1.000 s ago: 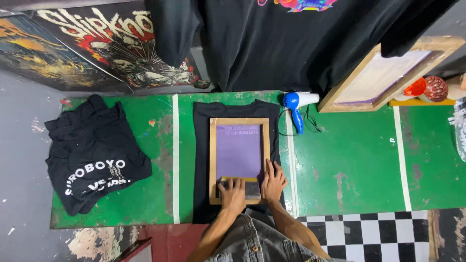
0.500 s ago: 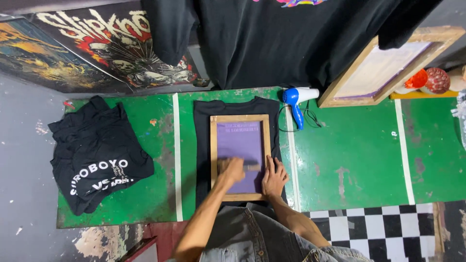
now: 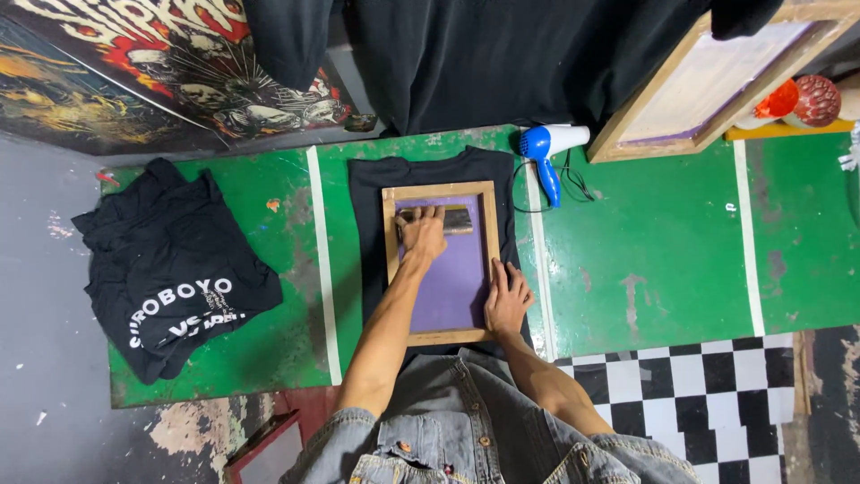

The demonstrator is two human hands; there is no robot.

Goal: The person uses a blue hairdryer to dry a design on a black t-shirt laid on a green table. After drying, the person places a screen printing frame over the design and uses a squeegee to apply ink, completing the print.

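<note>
A wooden printing frame (image 3: 389, 260) with a purple mesh screen (image 3: 452, 287) lies on a black T-shirt (image 3: 367, 206) spread over the green table (image 3: 645, 260). My left hand (image 3: 421, 233) grips a squeegee (image 3: 455, 219) at the far end of the screen. My right hand (image 3: 507, 298) rests flat on the frame's right rail near its lower corner, fingers spread, holding nothing.
A pile of black printed shirts (image 3: 170, 273) lies on the table's left end. A blue and white hair dryer (image 3: 548, 148) with its cord sits right of the frame. Another wooden screen frame (image 3: 708, 85) leans at the back right. Dark shirts (image 3: 484, 54) hang behind.
My left hand has pushed the squeegee from the near end of the screen up to the far end. My right hand has shifted from the near rail to the right rail.
</note>
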